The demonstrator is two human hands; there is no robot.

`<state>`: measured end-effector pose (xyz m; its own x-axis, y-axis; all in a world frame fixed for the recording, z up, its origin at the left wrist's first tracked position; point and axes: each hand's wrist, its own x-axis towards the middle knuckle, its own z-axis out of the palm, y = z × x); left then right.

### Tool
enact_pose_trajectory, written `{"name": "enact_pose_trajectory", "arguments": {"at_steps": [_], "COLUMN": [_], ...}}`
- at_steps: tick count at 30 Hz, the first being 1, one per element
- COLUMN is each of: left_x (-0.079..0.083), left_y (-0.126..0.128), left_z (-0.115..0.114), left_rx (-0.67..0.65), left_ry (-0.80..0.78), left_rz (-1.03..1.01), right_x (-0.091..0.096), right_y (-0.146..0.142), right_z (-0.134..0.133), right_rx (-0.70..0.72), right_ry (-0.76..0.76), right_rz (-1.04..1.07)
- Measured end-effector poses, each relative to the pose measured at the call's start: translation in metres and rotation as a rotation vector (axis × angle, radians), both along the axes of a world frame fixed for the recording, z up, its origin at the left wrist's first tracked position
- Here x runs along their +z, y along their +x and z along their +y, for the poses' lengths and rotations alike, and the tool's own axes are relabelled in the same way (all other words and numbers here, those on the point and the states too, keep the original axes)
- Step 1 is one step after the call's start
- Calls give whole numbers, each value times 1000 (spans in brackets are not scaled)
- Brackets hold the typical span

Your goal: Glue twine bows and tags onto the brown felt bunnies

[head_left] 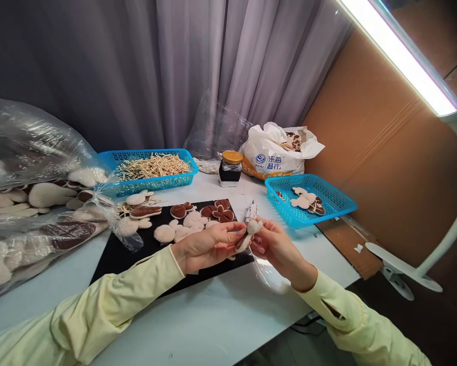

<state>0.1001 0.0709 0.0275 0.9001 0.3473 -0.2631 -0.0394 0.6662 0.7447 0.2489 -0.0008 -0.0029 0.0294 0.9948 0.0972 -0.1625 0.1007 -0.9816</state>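
My left hand (212,248) and my right hand (279,250) meet over the front right of a black mat (117,256). Both hold a small cream plush piece (254,227) between the fingertips, one hand on each side. My fingers hide part of it. Just behind it stands a white pointed object (251,209) that I cannot identify. Left of my hands, several brown-and-cream plush pieces (180,210) and cream fluffy ones (164,233) lie on the mat, some with rounded, ear-like ends.
A blue basket (192,179) of thin cream strips stands at back left, beside plastic bags of plush pieces (49,195). A yellow-lidded jar (230,170) and white shopping bag (277,157) stand behind. On the right are another blue basket (320,221) and a clamped lamp (453,216).
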Motion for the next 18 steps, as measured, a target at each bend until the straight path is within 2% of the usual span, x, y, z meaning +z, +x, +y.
{"name": "enact_pose_trajectory", "arguments": {"at_steps": [4, 8, 12, 18], "left_x": [5, 9, 8, 3], "left_y": [3, 2, 1, -1], "left_z": [-7, -9, -7, -3], "left_rx": [51, 112, 87, 46], "left_ry": [-153, -197, -189, -138], "left_rz": [-33, -7, -20, 7], "right_x": [-1, -4, -1, 20], "right_y": [-4, 1, 12, 20], "right_z": [-9, -11, -11, -10], "right_rx": [-47, -119, -121, -56], "right_ry": [10, 78, 161, 233], "right_rz": [39, -27, -202, -509]}}
